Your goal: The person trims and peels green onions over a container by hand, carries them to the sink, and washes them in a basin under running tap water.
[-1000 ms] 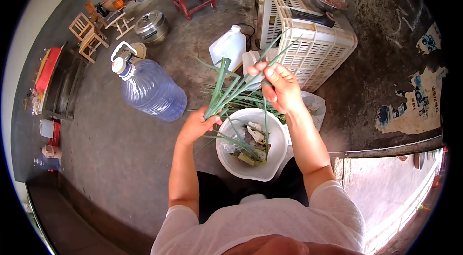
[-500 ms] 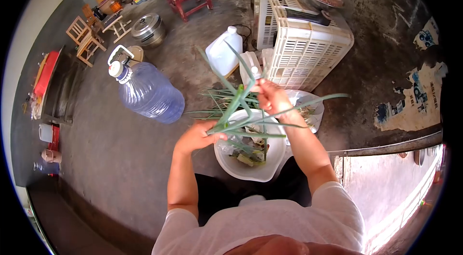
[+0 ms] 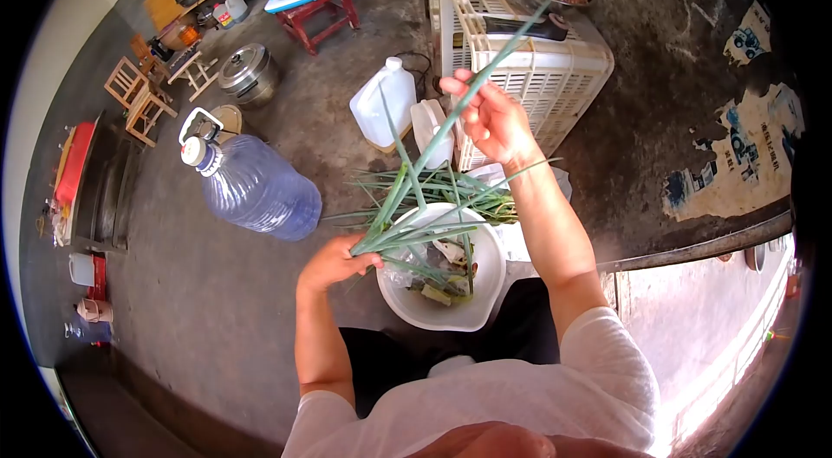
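Your left hand (image 3: 334,264) grips the scallions (image 3: 374,235) at one end, just beside the bowl (image 3: 487,285), probably so they fan freely. Your right hand (image 3: 498,124) half-curls at one leaf (image 3: 511,45); pinched or not, cannot tell. Bowl near your legs, likely for reach.

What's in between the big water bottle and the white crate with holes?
In the head view, a white jug and a smaller white container sit between the bottle and the crate; green onion leaves cross in front of them.

Grey floor (image 3: 199,311), large water bottle (image 3: 260,191), lidded pot (image 3: 250,77), red chair (image 3: 318,22)
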{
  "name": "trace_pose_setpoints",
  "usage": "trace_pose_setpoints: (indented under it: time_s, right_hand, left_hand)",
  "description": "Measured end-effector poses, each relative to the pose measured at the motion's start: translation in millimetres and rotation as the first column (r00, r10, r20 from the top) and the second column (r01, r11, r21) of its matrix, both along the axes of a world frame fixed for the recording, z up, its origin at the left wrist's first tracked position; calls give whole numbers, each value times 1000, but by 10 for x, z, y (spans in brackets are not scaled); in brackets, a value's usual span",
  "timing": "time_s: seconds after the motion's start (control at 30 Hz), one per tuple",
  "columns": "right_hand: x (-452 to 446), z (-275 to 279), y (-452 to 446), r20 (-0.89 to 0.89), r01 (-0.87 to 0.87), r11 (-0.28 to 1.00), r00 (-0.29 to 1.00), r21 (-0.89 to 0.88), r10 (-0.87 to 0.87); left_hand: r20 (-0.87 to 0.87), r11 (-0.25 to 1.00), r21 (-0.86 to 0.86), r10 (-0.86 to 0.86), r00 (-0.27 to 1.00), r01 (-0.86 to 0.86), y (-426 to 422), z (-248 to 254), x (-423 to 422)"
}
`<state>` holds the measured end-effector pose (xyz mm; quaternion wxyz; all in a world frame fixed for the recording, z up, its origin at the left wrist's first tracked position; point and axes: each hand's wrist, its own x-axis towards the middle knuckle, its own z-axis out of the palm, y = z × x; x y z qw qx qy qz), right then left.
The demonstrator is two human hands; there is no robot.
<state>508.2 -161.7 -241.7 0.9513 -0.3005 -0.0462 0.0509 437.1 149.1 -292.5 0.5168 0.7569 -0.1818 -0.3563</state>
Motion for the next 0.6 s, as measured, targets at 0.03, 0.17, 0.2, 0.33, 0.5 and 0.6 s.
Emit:
trace_pose_setpoints:
  time_s: [0.03, 0.17, 0.2, 0.33, 0.5, 0.6]
  right_hand:
    - [-8, 17, -7, -17, 45, 999, 999, 31, -44]
    - [1, 3, -144, 149, 51, 993, 987, 107, -66]
    - [-20, 34, -150, 152, 107, 993, 982, 51, -114]
    - [-14, 55, -162, 214, 202, 977, 959, -61, -185]
    - [-154, 247, -215, 261, 286, 913, 942, -290, -212]
    - [-147, 221, -296, 243, 285, 933, 942, -218, -231]
  left_hand:
    - [-27, 1000, 4, 22, 999, -22, 1, 1, 4]
    - [-78, 998, 15, 58, 995, -57, 47, -59, 28]
    - [-86, 998, 16, 56, 995, -55, 42, -68, 19]
    - [-53, 993, 32, 116, 992, -114, -35, 30, 36]
    - [4, 991, -12, 131, 991, -131, -5, -48, 32]
    - [-33, 988, -70, 134, 991, -136, -18, -29, 29]
